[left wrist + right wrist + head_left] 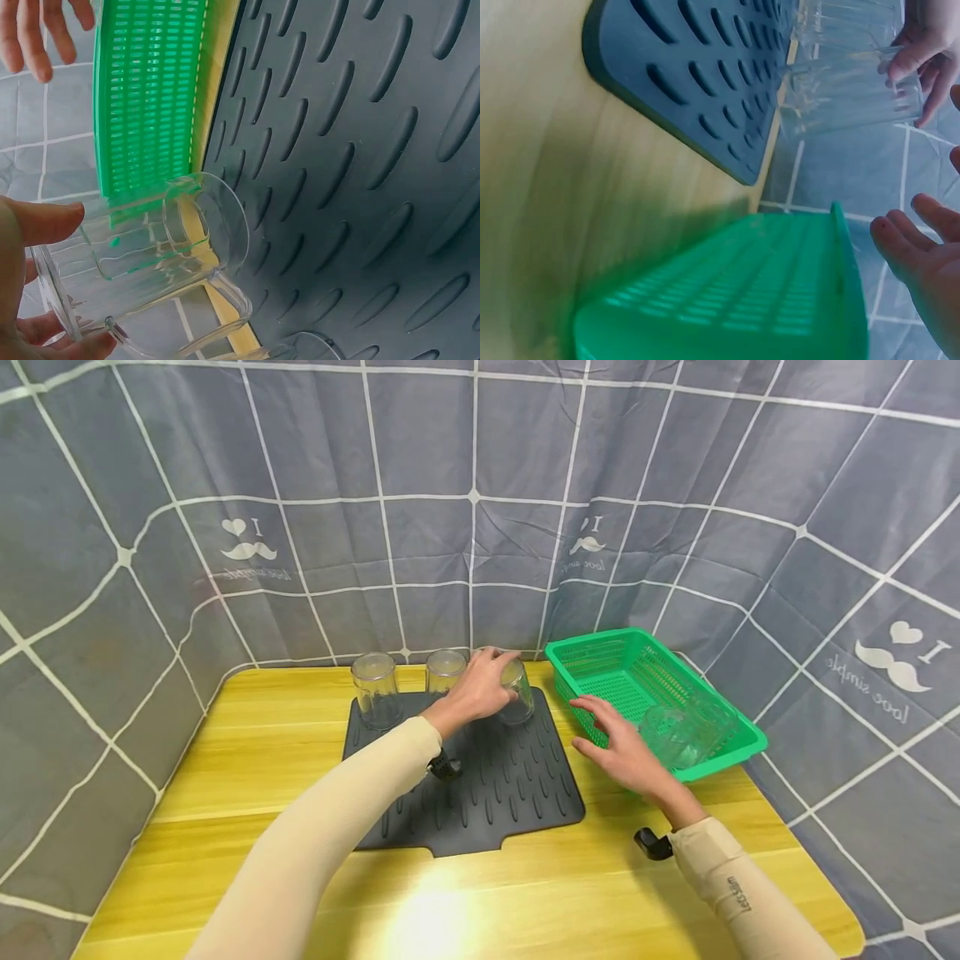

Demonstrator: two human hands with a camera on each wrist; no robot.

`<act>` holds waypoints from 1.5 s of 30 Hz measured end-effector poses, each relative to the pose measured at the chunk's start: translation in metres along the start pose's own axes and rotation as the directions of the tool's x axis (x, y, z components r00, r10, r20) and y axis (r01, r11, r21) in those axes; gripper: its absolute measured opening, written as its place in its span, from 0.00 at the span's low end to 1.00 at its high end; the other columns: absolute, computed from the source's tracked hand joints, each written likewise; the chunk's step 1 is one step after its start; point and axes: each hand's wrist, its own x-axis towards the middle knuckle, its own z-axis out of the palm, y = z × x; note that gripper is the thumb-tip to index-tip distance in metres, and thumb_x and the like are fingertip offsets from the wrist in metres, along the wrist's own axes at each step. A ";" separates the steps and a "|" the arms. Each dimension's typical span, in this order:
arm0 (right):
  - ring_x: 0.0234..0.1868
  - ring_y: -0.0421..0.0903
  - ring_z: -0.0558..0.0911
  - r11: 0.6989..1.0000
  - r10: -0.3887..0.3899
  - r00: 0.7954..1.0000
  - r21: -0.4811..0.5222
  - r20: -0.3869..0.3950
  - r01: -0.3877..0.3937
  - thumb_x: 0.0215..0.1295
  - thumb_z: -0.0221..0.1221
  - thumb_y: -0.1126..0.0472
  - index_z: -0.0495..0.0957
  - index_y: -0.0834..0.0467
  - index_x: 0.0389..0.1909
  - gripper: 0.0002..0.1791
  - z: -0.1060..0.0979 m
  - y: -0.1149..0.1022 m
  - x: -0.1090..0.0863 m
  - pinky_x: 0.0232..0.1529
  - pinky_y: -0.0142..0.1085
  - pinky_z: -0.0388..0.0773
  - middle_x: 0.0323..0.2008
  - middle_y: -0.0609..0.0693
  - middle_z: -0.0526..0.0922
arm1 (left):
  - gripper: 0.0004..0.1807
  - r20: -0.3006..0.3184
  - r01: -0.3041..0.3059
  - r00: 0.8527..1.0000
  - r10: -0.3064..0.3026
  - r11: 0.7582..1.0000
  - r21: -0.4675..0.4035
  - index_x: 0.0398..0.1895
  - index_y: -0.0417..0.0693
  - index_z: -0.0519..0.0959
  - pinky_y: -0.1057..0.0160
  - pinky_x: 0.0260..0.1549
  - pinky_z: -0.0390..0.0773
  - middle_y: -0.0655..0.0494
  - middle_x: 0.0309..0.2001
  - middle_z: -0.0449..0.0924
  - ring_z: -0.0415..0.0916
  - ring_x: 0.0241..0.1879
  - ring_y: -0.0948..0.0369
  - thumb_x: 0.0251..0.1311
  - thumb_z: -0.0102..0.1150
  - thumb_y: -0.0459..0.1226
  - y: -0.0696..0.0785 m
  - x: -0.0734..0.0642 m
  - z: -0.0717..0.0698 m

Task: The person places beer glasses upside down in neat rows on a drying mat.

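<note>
My left hand point(480, 687) grips a clear glass mug point(519, 700) by its upturned base, thumb on one side and fingers on the other. In the left wrist view this mug point(150, 255) shows a handle, and its rim is at the dark drying mat point(337, 165). Two more upside-down clear glasses point(377, 693) stand in a row to its left along the mat's back; the middle one is partly behind the left hand. My right hand point(626, 752) holds nothing, its fingers spread and slightly bent beside the green basket point(585, 697).
Several clear glasses point(686, 735) lie in the near right part of the basket, on the right of the wooden table point(247, 760). A grey checked curtain point(420, 543) hangs close behind the table and along both sides.
</note>
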 end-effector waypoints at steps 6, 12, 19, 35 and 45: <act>0.76 0.61 0.58 0.995 -0.035 0.999 -0.094 -0.021 0.033 0.71 0.62 0.56 0.65 0.54 0.74 0.32 -0.014 -0.004 0.002 0.67 0.63 0.65 0.76 0.58 0.58 | 0.39 -0.004 0.009 1.000 -0.009 1.000 0.014 0.77 0.58 0.64 0.44 0.65 0.70 0.46 0.68 0.66 0.58 0.73 0.47 0.63 0.67 0.41 -0.001 0.006 0.002; 0.76 0.63 0.58 0.986 -0.048 0.998 -0.164 -0.048 0.039 0.70 0.62 0.58 0.67 0.55 0.72 0.31 -0.026 -0.007 0.002 0.67 0.67 0.60 0.76 0.58 0.59 | 0.38 0.013 0.004 1.000 -0.004 1.000 0.012 0.76 0.54 0.64 0.43 0.64 0.71 0.45 0.68 0.66 0.58 0.72 0.46 0.64 0.66 0.41 -0.002 0.011 0.005; 0.73 0.66 0.60 0.970 -0.082 0.994 -0.234 -0.066 0.064 0.69 0.63 0.60 0.70 0.56 0.70 0.29 -0.042 -0.008 0.002 0.66 0.67 0.60 0.74 0.62 0.61 | 0.36 0.033 -0.003 0.999 0.002 1.000 0.025 0.77 0.54 0.63 0.44 0.62 0.72 0.44 0.68 0.64 0.58 0.72 0.45 0.66 0.64 0.40 -0.001 0.018 0.008; 0.73 0.68 0.59 0.931 -0.030 0.997 -0.365 -0.067 0.004 0.69 0.63 0.59 0.71 0.56 0.69 0.28 -0.073 0.003 0.002 0.66 0.67 0.59 0.73 0.64 0.62 | 0.37 0.082 0.004 0.997 -0.003 1.000 -0.004 0.77 0.55 0.62 0.45 0.63 0.71 0.44 0.71 0.60 0.55 0.73 0.46 0.67 0.63 0.40 0.004 0.029 0.015; 0.73 0.69 0.57 0.902 0.030 1.000 -0.430 0.003 -0.026 0.71 0.62 0.57 0.71 0.57 0.69 0.28 -0.076 0.017 -0.003 0.68 0.68 0.57 0.73 0.66 0.61 | 0.35 0.107 0.007 0.994 -0.008 1.000 0.011 0.77 0.53 0.62 0.46 0.67 0.68 0.43 0.75 0.56 0.53 0.75 0.46 0.69 0.61 0.40 0.004 0.036 0.016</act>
